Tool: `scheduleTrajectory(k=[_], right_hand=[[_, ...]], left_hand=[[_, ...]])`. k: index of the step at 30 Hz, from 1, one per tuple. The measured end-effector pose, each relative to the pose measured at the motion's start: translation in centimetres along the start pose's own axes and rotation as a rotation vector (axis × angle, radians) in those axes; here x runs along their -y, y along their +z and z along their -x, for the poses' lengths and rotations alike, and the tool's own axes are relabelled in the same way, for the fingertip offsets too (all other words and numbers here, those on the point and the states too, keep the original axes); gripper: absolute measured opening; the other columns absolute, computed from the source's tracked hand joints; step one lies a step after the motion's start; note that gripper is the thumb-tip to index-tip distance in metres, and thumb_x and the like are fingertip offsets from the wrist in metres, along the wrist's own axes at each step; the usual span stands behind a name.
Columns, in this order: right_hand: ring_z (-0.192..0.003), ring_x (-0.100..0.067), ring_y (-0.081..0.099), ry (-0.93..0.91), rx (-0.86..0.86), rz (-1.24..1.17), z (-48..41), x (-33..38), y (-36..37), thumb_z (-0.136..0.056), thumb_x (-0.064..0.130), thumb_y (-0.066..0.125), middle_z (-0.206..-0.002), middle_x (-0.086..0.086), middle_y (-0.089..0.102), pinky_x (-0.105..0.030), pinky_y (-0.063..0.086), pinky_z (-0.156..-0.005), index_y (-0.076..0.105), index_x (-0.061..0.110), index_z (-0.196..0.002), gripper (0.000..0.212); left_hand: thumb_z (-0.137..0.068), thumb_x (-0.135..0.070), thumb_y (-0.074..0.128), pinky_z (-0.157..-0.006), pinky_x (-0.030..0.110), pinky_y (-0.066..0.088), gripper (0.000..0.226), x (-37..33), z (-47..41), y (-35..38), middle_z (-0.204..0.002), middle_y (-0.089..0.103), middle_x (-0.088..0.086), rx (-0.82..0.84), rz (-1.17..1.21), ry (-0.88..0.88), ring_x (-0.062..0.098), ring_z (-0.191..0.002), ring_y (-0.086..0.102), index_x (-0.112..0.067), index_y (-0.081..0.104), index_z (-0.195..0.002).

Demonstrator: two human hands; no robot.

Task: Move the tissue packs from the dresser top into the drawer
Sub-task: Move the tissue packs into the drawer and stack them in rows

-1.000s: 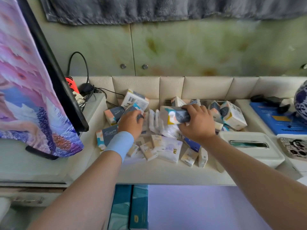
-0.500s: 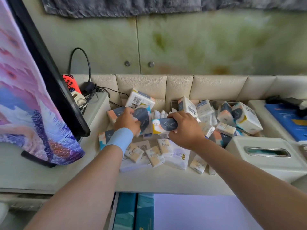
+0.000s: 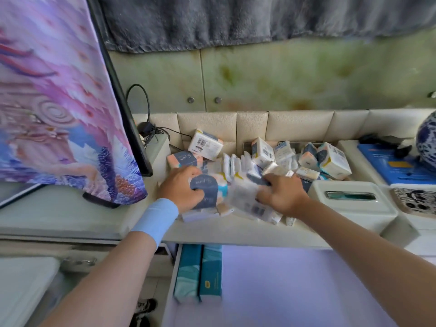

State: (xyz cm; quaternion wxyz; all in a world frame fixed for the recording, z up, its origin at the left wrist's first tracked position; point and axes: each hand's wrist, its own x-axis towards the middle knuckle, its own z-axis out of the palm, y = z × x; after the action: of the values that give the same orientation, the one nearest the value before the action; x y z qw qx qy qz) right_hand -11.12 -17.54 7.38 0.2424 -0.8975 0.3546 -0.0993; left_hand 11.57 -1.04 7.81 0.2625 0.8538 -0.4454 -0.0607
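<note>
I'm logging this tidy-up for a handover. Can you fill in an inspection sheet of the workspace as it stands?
Surface: pale dresser top, crowded in the middle.
Job's things: tissue packs heaped on top; open drawer below holds two teal boxes at its left side.
Clutter: white tissue dispenser, blue book, blue-and-white vase.
Grippers: left hand grips a navy-labelled pack; right hand grips a blurred pack.
Cables: black cable looped behind the screen.
Surroundings: covered screen at left, grey fabric above.
</note>
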Motion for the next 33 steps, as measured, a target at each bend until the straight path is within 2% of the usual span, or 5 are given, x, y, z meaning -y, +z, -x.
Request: scheduleTrajectory(k=[4,11,16,27,33], right_hand=[[-0.086,-0.02,0.06,0.016,0.489,0.21,3.9,-0.2,0.9,-0.078,0.048,0.053,-0.094,-0.002,0.063,-0.033,0.048,-0.073,0.062,0.019,-0.09,0.033],[-0.1,-0.021,0.057,0.047,0.477,0.378,9.3,-3.2,5.7,-0.086,0.047,0.054,-0.111,0.002,0.062,-0.031,0.044,-0.076,0.051,0.029,-0.12,0.038],[-0.08,-0.021,0.059,0.2,0.485,0.142,10.1,-5.3,8.5,-0.091,0.032,0.058,-0.111,-0.003,0.052,-0.024,0.048,-0.045,0.046,0.023,-0.129,0.041],[-0.136,-0.028,0.042,0.483,0.435,-0.26,8.8,-5.7,13.5,-0.097,0.01,0.049,-0.152,-0.011,0.038,-0.036,0.042,-0.107,0.027,0.012,-0.152,0.059],[-0.097,-0.037,0.065,0.77,0.615,-0.383,9.6,-4.4,13.5,-0.091,0.024,0.054,-0.135,-0.02,0.047,-0.048,0.061,-0.075,0.033,0.006,-0.135,0.052]], left_hand=[[-0.073,-0.018,0.06,-0.084,0.033,0.051,0.035,-1.0,4.4,-0.6,-0.108,0.06,-0.011,0.366,-0.133,0.023,0.018,-0.098,0.057,-0.039,0.056,-0.101],[-0.077,-0.024,0.07,-0.089,0.035,0.051,0.053,-2.6,9.2,4.8,-0.125,0.052,-0.007,0.773,-0.242,0.117,0.02,-0.108,0.055,-0.037,0.052,-0.124],[-0.078,-0.029,0.073,-0.091,0.035,0.048,0.053,-3.0,10.3,9.8,-0.123,0.043,-0.005,0.76,-0.279,0.221,0.022,-0.112,0.052,-0.04,0.053,-0.126],[-0.084,-0.033,0.069,-0.1,0.039,0.045,0.054,-2.4,11.2,13.9,-0.135,0.045,-0.004,0.718,-0.293,0.33,0.023,-0.12,0.05,-0.029,0.051,-0.134],[-0.087,-0.04,0.064,-0.096,0.035,0.04,0.038,-0.8,10.5,15.2,-0.127,0.052,0.003,0.53,-0.551,0.488,0.024,-0.121,0.045,-0.019,0.057,-0.118]])
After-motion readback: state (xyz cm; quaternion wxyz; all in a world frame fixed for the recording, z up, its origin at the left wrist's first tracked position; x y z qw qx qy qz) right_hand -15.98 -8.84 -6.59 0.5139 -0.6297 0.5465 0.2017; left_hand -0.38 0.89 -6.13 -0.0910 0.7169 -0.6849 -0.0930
